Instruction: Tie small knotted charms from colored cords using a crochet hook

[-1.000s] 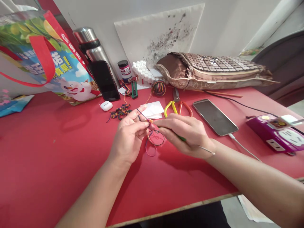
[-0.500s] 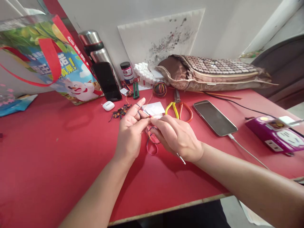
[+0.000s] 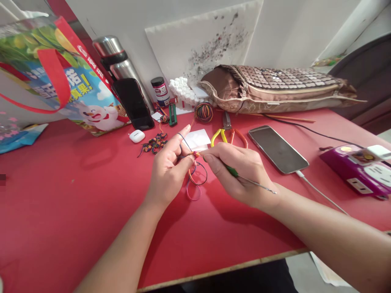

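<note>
Between thumb and fingers, my left hand pinches a small piece of multicoloured yarn crochet. A dark strand runs up over its raised index finger. My right hand is closed pen-like around a crochet hook with a green grip; its thin metal back end sticks out over the wrist. The hook's front tip meets the crochet piece, too small to make out. Loose yarn loops in pink, orange and dark blue hang below. Behind my left hand lies a finished-looking crocheted strip, and a yarn ball sits farther back.
Pliers with yellow and orange handles lie behind my hands, beside white paper. A charging phone and purple power strip are rightward. Leftward stand a phone, a steel flask, an earbud case and a shopping bag.
My right hand turned over the crochet piece and back, so the hook's rear end swung down, then up toward the wrist. My left index finger has risen. The view shifted slightly.
</note>
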